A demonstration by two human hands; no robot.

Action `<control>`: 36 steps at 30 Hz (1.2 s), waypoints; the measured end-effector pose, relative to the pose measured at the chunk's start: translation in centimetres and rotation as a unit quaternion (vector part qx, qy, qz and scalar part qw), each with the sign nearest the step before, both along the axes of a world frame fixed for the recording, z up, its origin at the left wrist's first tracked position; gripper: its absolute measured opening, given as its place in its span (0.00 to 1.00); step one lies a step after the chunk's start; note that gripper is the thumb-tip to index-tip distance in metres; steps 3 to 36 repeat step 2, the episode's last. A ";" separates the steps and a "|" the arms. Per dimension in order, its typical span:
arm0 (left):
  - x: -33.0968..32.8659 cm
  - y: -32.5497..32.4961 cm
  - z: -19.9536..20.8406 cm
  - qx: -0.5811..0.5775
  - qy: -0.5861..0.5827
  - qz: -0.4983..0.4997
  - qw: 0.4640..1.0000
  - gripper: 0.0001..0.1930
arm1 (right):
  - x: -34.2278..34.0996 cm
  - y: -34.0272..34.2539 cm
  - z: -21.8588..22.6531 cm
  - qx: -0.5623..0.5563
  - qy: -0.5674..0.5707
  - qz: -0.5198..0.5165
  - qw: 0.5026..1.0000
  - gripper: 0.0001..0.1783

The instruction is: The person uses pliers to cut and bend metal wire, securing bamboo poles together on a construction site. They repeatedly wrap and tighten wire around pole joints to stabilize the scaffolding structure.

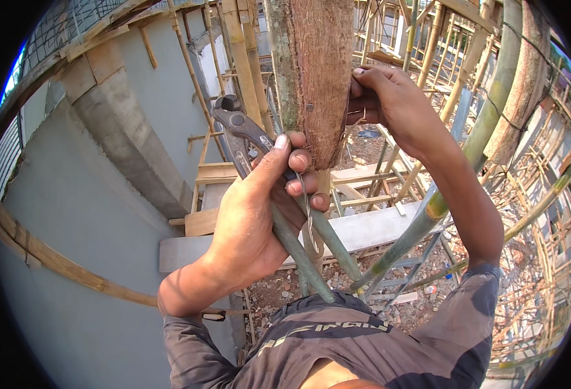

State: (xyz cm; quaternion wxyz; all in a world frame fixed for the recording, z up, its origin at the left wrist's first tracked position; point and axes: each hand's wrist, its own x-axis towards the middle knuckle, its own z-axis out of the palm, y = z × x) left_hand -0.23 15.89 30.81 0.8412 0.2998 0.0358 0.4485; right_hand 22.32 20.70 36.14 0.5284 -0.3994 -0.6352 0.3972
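Just right of your left hand (249, 214), clamped on grey-handled steel pincers (240, 126), the upright weathered brown plank (311, 71) stands; your right hand (386, 97) grips its far edge, thin wire (308, 217) dangling between.

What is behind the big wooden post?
Behind the wooden post, the right hand reaches around; its fingertips are hidden. Bamboo poles stand farther back. The left hand holds pliers beside it.

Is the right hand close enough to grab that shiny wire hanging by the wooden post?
Probably yes. The right hand grips the far side of the wooden post, while the wire dangles just below the left hand, which holds the pincers. Only the post stands between them, so it would have to reach around.
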 end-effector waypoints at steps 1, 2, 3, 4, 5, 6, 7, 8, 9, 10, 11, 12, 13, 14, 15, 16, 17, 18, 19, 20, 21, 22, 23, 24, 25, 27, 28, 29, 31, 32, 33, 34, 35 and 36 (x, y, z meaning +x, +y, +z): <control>0.6 -0.7 -0.2 -0.019 -0.024 -0.005 1.000 0.12 | -0.1 -0.1 0.2 0.010 -0.015 -0.004 1.000 0.16; 1.4 -1.4 -0.5 -0.041 -0.048 -0.008 0.998 0.12 | -0.2 -0.3 0.5 0.021 -0.031 -0.008 0.999 0.16; 1.4 -1.4 -0.5 -0.041 -0.048 -0.008 0.998 0.12 | -0.2 -0.3 0.5 0.021 -0.031 -0.008 0.999 0.16; 1.4 -1.4 -0.5 -0.041 -0.048 -0.008 0.998 0.12 | -0.2 -0.3 0.5 0.021 -0.031 -0.008 0.999 0.16; 1.4 -1.4 -0.5 -0.041 -0.048 -0.008 0.998 0.12 | -0.2 -0.3 0.5 0.021 -0.031 -0.008 0.999 0.16; 1.4 -1.4 -0.5 -0.041 -0.048 -0.008 0.998 0.12 | -0.2 -0.3 0.5 0.021 -0.031 -0.008 0.999 0.16; 1.4 -1.4 -0.5 -0.041 -0.048 -0.008 0.998 0.12 | -0.2 -0.3 0.5 0.021 -0.031 -0.008 0.999 0.16; 1.4 -1.4 -0.5 -0.041 -0.048 -0.008 0.998 0.12 | -0.2 -0.3 0.5 0.021 -0.031 -0.008 0.999 0.16; 1.4 -1.4 -0.5 -0.041 -0.048 -0.008 0.998 0.12 | -0.2 -0.3 0.5 0.021 -0.031 -0.008 0.999 0.16; 1.4 -1.4 -0.5 -0.041 -0.048 -0.008 0.998 0.12 | -0.2 -0.3 0.5 0.021 -0.031 -0.008 0.999 0.16; 1.4 -1.4 -0.5 -0.041 -0.048 -0.008 0.998 0.12 | -0.2 -0.3 0.5 0.021 -0.031 -0.008 0.999 0.16; 1.4 -1.4 -0.5 -0.041 -0.048 -0.008 0.998 0.12 | -0.2 -0.3 0.5 0.021 -0.031 -0.008 0.999 0.16; 1.4 -1.4 -0.5 -0.041 -0.048 -0.008 0.998 0.12 | -0.2 -0.3 0.5 0.021 -0.031 -0.008 0.999 0.16; 1.4 -1.4 -0.5 -0.041 -0.048 -0.008 0.998 0.12 | -0.2 -0.3 0.5 0.021 -0.031 -0.008 0.999 0.16; 1.4 -1.4 -0.5 -0.041 -0.048 -0.008 0.998 0.12 | -0.2 -0.3 0.5 0.021 -0.031 -0.008 0.999 0.16; 1.4 -1.4 -0.5 -0.041 -0.048 -0.008 0.998 0.12 | -0.2 -0.3 0.5 0.021 -0.031 -0.008 0.999 0.16; 1.4 -1.4 -0.5 -0.041 -0.048 -0.008 0.998 0.12 | -0.2 -0.3 0.5 0.021 -0.031 -0.008 0.999 0.16; 1.4 -1.4 -0.5 -0.041 -0.048 -0.008 0.998 0.12 | -0.2 -0.3 0.5 0.021 -0.031 -0.008 0.999 0.16; 1.4 -1.4 -0.5 -0.041 -0.048 -0.008 0.998 0.12 | -0.2 -0.3 0.5 0.021 -0.031 -0.008 0.999 0.16; 1.4 -1.4 -0.5 -0.041 -0.048 -0.008 0.998 0.12 | -0.2 -0.3 0.5 0.021 -0.031 -0.008 0.999 0.16; 1.4 -1.4 -0.5 -0.041 -0.048 -0.008 0.998 0.12 | -0.2 -0.3 0.5 0.021 -0.031 -0.008 0.999 0.16; 1.4 -1.4 -0.5 -0.041 -0.048 -0.008 0.998 0.12 | -0.2 -0.3 0.5 0.021 -0.031 -0.008 0.999 0.16; 1.4 -1.4 -0.5 -0.041 -0.048 -0.008 0.998 0.12 | -0.2 -0.3 0.5 0.021 -0.031 -0.008 0.999 0.16; 1.4 -1.4 -0.5 -0.041 -0.048 -0.008 0.998 0.12 | -0.2 -0.3 0.5 0.021 -0.031 -0.008 0.999 0.16; 1.4 -1.4 -0.5 -0.041 -0.048 -0.008 0.998 0.12 | -0.2 -0.3 0.5 0.021 -0.031 -0.008 0.999 0.16; 1.4 -1.4 -0.5 -0.041 -0.048 -0.008 0.998 0.12 | -0.2 -0.3 0.5 0.021 -0.031 -0.008 0.999 0.16; 1.4 -1.4 -0.5 -0.041 -0.048 -0.008 0.998 0.12 | -0.2 -0.3 0.5 0.021 -0.031 -0.008 0.999 0.16; 1.4 -1.4 -0.5 -0.041 -0.048 -0.008 0.998 0.12 | -0.2 -0.3 0.5 0.021 -0.031 -0.008 0.999 0.16; 1.4 -1.4 -0.5 -0.041 -0.048 -0.008 0.998 0.12 | -0.2 -0.3 0.5 0.021 -0.031 -0.008 0.999 0.16; 1.4 -1.4 -0.5 -0.041 -0.048 -0.008 0.998 0.12 | -0.2 -0.3 0.5 0.021 -0.031 -0.008 0.999 0.16; 1.4 -1.4 -0.5 -0.041 -0.048 -0.008 0.998 0.12 | -0.2 -0.3 0.5 0.021 -0.031 -0.008 0.999 0.16; 1.4 -1.4 -0.5 -0.041 -0.048 -0.008 0.998 0.12 | -0.2 -0.3 0.5 0.021 -0.031 -0.008 0.999 0.16; 1.4 -1.4 -0.5 -0.041 -0.048 -0.008 0.998 0.12 | -0.2 -0.3 0.5 0.021 -0.031 -0.008 0.999 0.16; 1.4 -1.4 -0.5 -0.041 -0.048 -0.008 0.998 0.12 | -0.2 -0.3 0.5 0.021 -0.031 -0.008 0.999 0.16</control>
